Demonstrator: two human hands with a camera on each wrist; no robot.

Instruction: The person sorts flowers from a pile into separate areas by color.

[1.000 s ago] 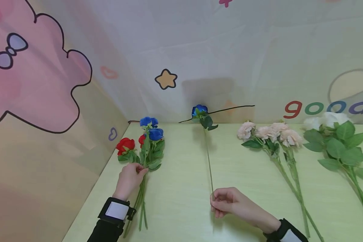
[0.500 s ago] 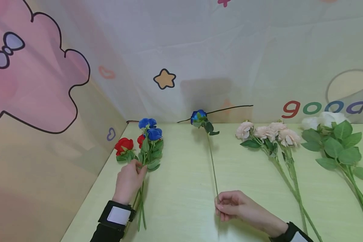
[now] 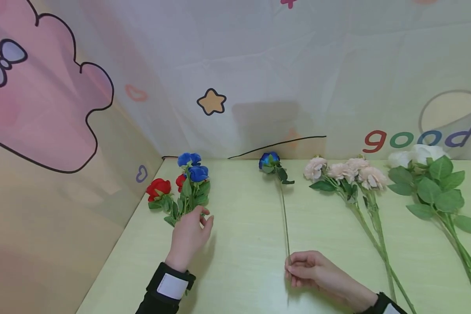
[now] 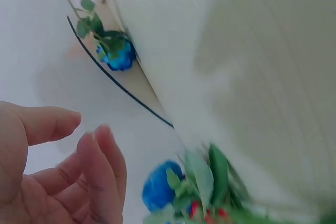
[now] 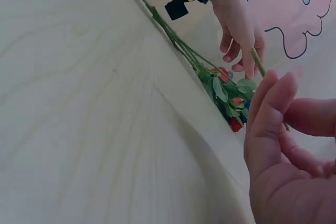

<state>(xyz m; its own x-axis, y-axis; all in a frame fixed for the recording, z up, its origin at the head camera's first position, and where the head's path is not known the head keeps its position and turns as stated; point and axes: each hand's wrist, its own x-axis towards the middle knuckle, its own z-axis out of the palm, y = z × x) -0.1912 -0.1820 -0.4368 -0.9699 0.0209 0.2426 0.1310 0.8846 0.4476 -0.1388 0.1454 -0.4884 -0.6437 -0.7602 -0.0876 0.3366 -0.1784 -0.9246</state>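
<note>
In the head view my right hand (image 3: 310, 270) pinches the lower stem of a single blue rose (image 3: 269, 161), its bloom pointing to the back of the table. The stem's cut end (image 5: 255, 56) pokes out past the fingers in the right wrist view. My left hand (image 3: 192, 233) hovers over the stems of a bunch at the left, made of blue roses (image 3: 198, 173) and red roses (image 3: 158, 188) with green leaves. A gap shows between its thumb and fingers (image 4: 100, 177) in the left wrist view, with nothing held. It hides much of the bunch's stems.
Pale pink flowers (image 3: 370, 178) on crossing green stems lie right of centre. Beyond them, at the far right, are white roses (image 3: 428, 155) with large leaves. A printed cloth backdrop (image 3: 278, 65) rises behind the pale table (image 3: 239, 244).
My left hand has let go of the bunch's stems and moved right and slightly up. My right hand has shifted right and a little nearer with the blue rose, whose bloom sits lower.
</note>
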